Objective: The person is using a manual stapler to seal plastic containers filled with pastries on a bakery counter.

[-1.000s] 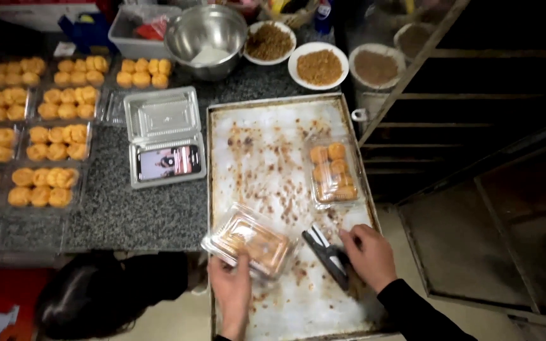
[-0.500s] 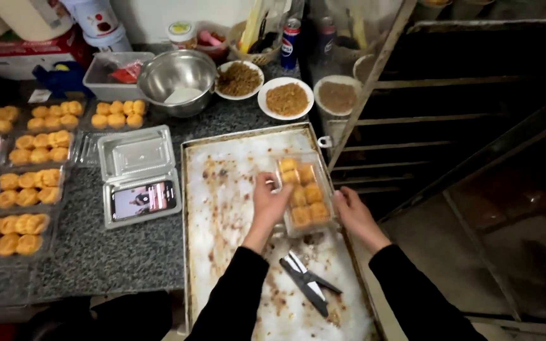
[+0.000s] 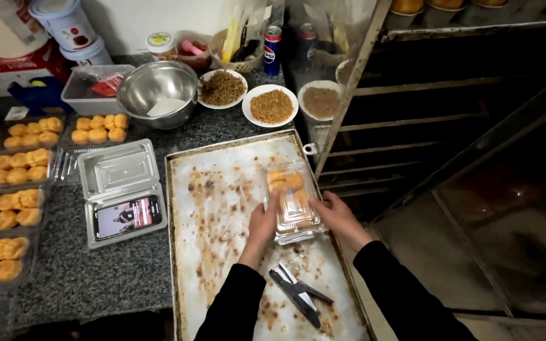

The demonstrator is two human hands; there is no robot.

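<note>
Both hands hold stacked clear plastic clamshell boxes (image 3: 291, 201) of golden pastries on the right side of a stained metal baking tray (image 3: 216, 208). My left hand (image 3: 264, 221) grips the stack's left edge and my right hand (image 3: 337, 213) grips its right edge. A black stapler (image 3: 299, 292) lies on the tray just below the hands.
An open clear box holding a phone (image 3: 126, 216) sits left of the tray. Several filled pastry boxes (image 3: 7, 208) cover the granite counter at left. A steel bowl (image 3: 158, 92) and plates of crumbs (image 3: 272, 106) stand behind. A metal rack (image 3: 412, 95) rises at right.
One second ago my left hand held a box at the tray's near left. That box has come onto the other at the right, and both hands now grip the stack.
</note>
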